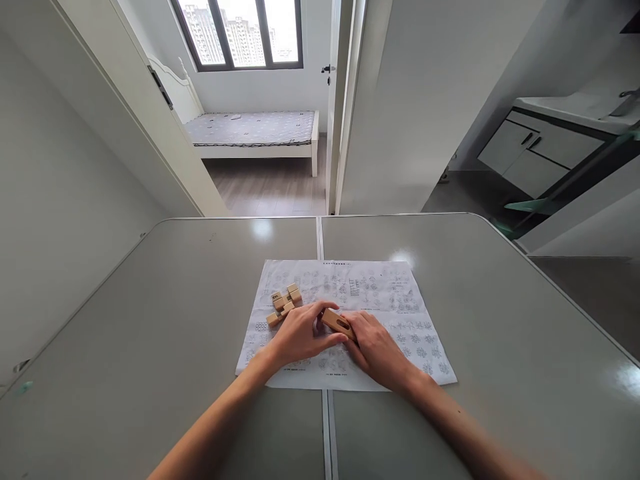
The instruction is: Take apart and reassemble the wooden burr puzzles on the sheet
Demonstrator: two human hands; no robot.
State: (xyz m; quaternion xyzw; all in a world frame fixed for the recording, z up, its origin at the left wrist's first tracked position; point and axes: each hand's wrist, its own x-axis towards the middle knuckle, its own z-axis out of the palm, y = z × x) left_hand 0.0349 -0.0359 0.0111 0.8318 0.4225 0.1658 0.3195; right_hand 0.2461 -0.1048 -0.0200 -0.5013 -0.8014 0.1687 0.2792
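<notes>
Both my hands rest on a printed paper sheet (380, 293) full of small diagrams, lying on a grey table (150, 347). My left hand (300, 333) and my right hand (375, 347) meet over a light wooden block (338, 323) with a slot in its side, and both have their fingers closed around it. Just left of my left hand, on the sheet, sits a small cluster of interlocked wooden puzzle pieces (283, 304).
A seam (320, 240) runs down the middle of the table, under the sheet. Beyond the table's far edge a doorway opens to a room with a bed (255, 130) and a window. A cabinet counter (550, 140) stands at the far right.
</notes>
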